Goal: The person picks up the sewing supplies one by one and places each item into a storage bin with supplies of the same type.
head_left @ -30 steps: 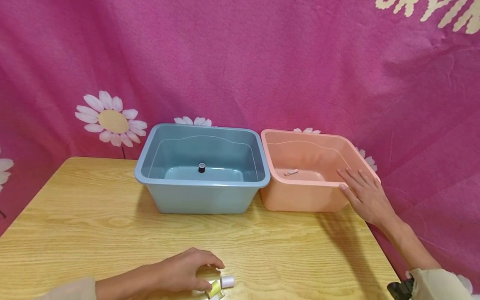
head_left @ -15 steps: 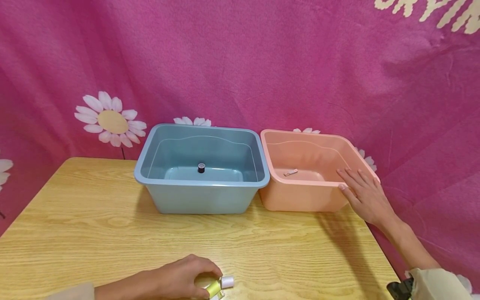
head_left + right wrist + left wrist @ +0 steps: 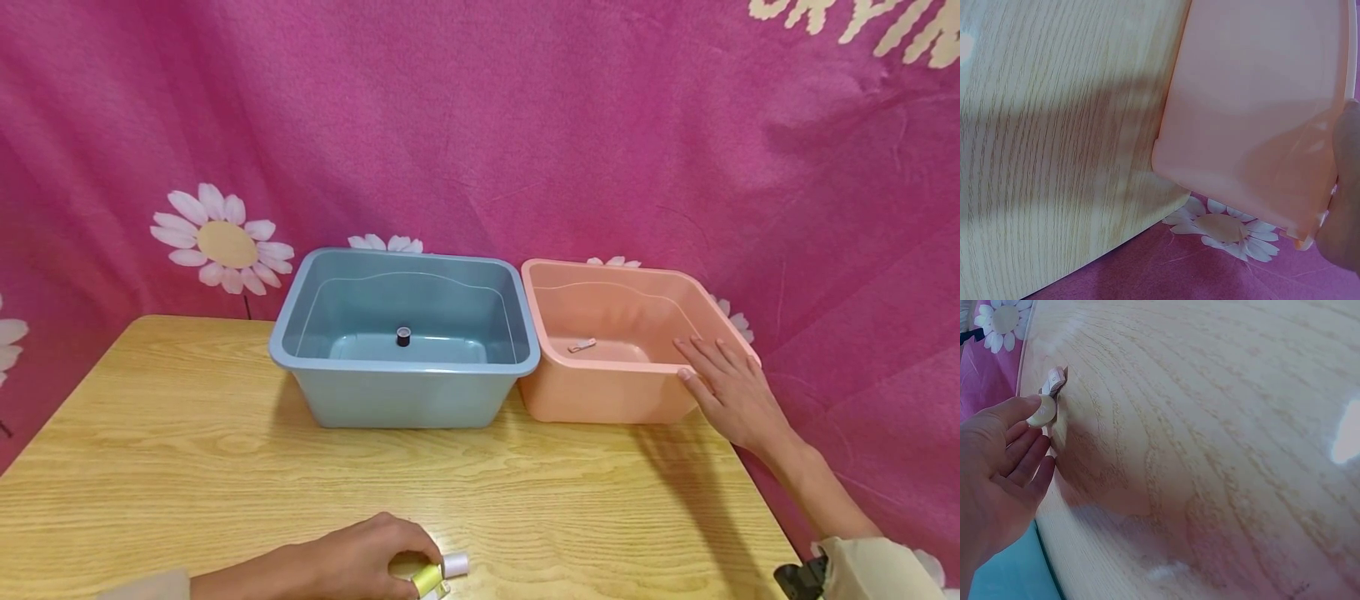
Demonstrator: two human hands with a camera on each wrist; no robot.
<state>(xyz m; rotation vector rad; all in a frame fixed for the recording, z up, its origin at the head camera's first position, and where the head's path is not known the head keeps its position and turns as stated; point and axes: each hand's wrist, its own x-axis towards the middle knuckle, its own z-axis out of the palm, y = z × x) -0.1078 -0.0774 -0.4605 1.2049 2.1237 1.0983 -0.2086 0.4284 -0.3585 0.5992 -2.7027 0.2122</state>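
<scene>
In the head view my left hand is at the table's near edge, its thumb and fingertips pinching a yellow thread spool. The spool's pale round end shows by the thumb in the left wrist view. A white thread spool lies on its side right beside the yellow one. Just below them a small pale object is partly hidden, its kind unclear. My right hand rests with straight fingers on the right front rim of the pink bin.
A blue bin stands left of the pink one, with a black thread spool upright on its floor. Inside the pink bin lies a small nail clipper. Both stand at the back of the wooden table, before a magenta flowered cloth.
My left hand has lowered slightly and its fingers have closed in on the yellow spool. The right hand and both bins have stayed put.
</scene>
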